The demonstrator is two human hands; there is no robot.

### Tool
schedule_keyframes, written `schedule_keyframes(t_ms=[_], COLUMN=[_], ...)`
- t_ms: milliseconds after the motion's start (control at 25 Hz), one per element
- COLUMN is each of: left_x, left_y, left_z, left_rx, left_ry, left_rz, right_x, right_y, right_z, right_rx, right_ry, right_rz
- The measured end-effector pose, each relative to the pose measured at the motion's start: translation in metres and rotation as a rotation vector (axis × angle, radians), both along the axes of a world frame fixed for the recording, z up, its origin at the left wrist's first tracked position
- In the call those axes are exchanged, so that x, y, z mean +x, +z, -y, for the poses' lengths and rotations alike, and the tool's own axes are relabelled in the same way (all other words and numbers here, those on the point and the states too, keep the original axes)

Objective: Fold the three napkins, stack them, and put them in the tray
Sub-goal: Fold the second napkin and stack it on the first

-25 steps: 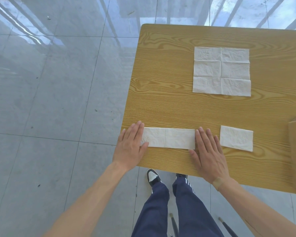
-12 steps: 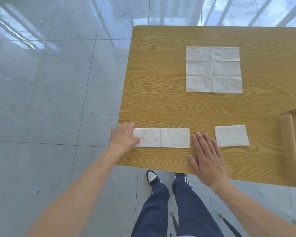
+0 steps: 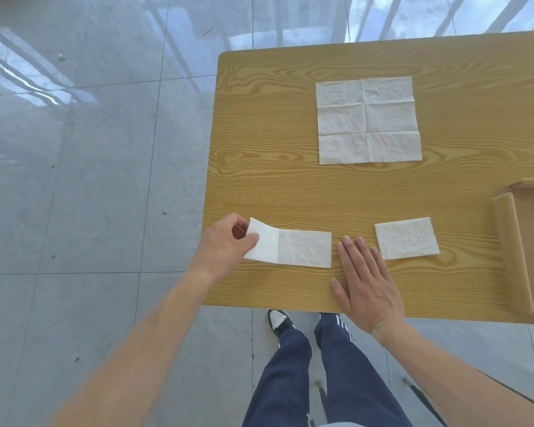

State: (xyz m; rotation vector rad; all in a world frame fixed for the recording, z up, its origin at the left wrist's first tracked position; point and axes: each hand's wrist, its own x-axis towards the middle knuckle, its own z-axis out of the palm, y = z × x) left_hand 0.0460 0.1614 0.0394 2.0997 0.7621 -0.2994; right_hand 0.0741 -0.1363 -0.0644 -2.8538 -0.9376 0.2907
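Observation:
Three white napkins lie on the wooden table (image 3: 290,186). A long napkin strip (image 3: 302,248) sits near the front edge; my left hand (image 3: 225,246) pinches its left end and lifts that end off the table. My right hand (image 3: 367,285) lies flat on the table just right of the strip, fingers straight, holding nothing. A small folded napkin (image 3: 407,238) rests to the right of that hand. A fully unfolded napkin (image 3: 413,120) is spread out farther back. The wooden tray (image 3: 506,238) stands at the right edge, partly cut off.
The table's left edge and front edge are close to my hands. Grey floor tiles lie to the left. My legs and shoes show below the front edge.
My left hand went from lying flat on the strip's left end to pinching it and raising it. My right hand slid off the strip's right end onto the bare table.

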Motion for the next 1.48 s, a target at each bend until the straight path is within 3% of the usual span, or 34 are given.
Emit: schedule_keyframes(t_ms=[240,520,920,1080,1240,1480], left_x=[0.017,0.030,0.030,0.026,0.021,0.027], left_y=[0.002,-0.027,-0.040,-0.040,-0.045,-0.046], left_z=[0.050,0.105,0.105,0.079,0.047,0.037], left_rx=[0.020,0.031,-0.032,0.103,0.287,0.420], left_ry=[-0.054,-0.096,-0.084,-0.085,-0.231,-0.477], left_rz=[0.035,-0.075,-0.070,0.048,0.056,0.021], right_x=[0.000,0.000,0.000,0.001,0.021,0.057], right_y=[-0.001,-0.002,-0.001,0.003,0.022,0.041], right_z=[0.000,-0.001,-0.001,-0.001,-0.021,-0.056], right_rx=[0.009,0.038,0.095,0.127,0.235,0.033], right_ry=[0.000,0.000,0.000,-0.014,-0.162,-0.052], right_rz=[0.003,0.034,0.033,0.035,0.042,-0.137])
